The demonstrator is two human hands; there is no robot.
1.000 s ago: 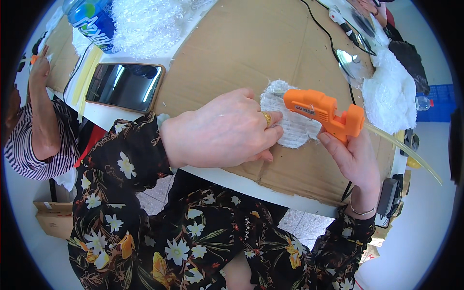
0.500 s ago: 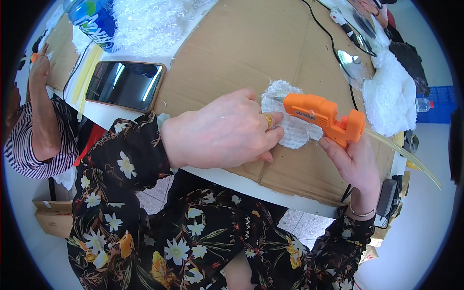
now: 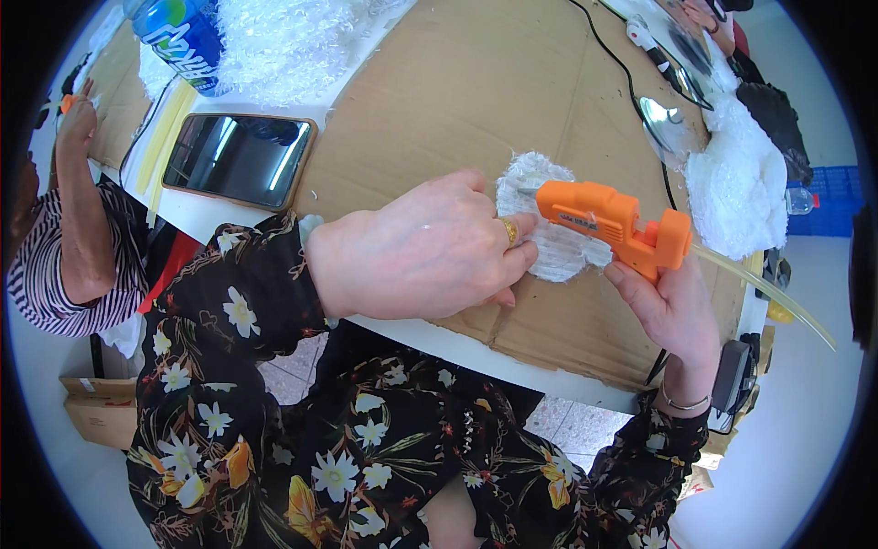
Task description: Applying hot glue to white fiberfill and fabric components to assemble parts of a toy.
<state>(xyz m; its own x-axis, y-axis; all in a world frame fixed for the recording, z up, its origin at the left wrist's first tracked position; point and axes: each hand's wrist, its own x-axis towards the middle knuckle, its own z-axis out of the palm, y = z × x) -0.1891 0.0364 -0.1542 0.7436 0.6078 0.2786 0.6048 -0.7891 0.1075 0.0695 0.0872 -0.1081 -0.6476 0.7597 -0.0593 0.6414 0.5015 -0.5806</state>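
An orange hot glue gun [image 3: 599, 212] is in my right hand [image 3: 672, 306], fingers wrapped round its handle. Its metal tip points left, over a fuzzy white oval piece [image 3: 562, 252] with a ribbed surface lying on the cardboard. A long clear yellowish glue stick [image 3: 773, 293] trails from the back of the gun. My left hand [image 3: 430, 247], with a gold ring, is curled at the left edge of the white piece, pinching it there. The left thumb and fingertips are partly hidden.
Cardboard [image 3: 439, 101] covers the table. A phone [image 3: 240, 162], yellowish glue sticks [image 3: 165, 137], a blue bottle [image 3: 183, 41] and fluffy white material [image 3: 279, 59] lie left. A black cable [image 3: 631, 78] and more white fluff [image 3: 739, 188] are right. A person in stripes [image 3: 82, 247] works at left.
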